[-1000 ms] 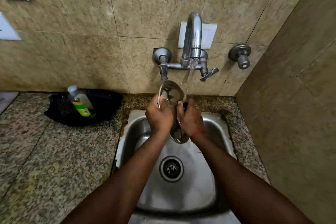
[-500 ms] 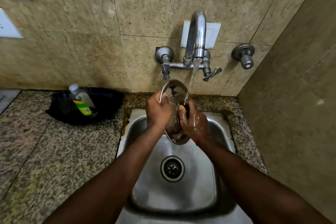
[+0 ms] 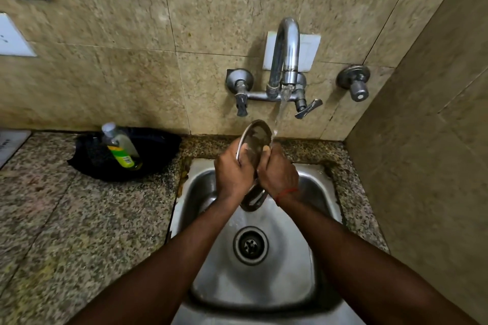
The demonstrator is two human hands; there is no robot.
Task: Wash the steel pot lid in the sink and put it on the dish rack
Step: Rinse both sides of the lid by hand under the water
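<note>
You grip the steel pot lid (image 3: 254, 140) on edge over the sink (image 3: 311, 219), left hand (image 3: 232, 174) and right hand (image 3: 277, 174) both closed around it, hiding its middle; the tap's (image 3: 286, 60) stream strikes its far rim.
</note>
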